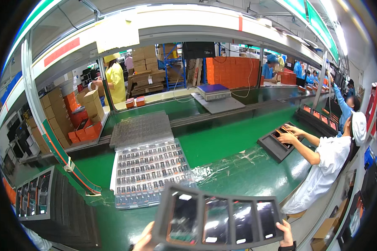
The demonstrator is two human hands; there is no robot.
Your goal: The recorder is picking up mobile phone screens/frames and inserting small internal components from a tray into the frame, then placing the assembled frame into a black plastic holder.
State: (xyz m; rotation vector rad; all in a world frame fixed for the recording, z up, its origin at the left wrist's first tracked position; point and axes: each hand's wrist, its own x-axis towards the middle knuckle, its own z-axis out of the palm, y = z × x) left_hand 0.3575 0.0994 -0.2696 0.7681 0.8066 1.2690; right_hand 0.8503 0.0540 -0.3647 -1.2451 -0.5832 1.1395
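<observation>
My left hand (145, 238) and my right hand (285, 232) grip opposite ends of a dark foam tray (200, 215). It is held up, tilted, at the near edge of the green bench. Several glossy black phone-like devices (216, 219) lie in its slots, some with a small white label at one end. Beyond the tray, a clear plastic tray (148, 167) bears rows of small dark parts. A grey textured sheet or tray (142, 127) lies behind that one.
At the left rises a stack of dark foam trays (71, 213), with devices in the top one. A co-worker in white (333, 157) handles another foam tray (276, 154) at the right. A scale (213, 93) stands across the green bench (213, 144). A metal post (33, 92) stands at the left.
</observation>
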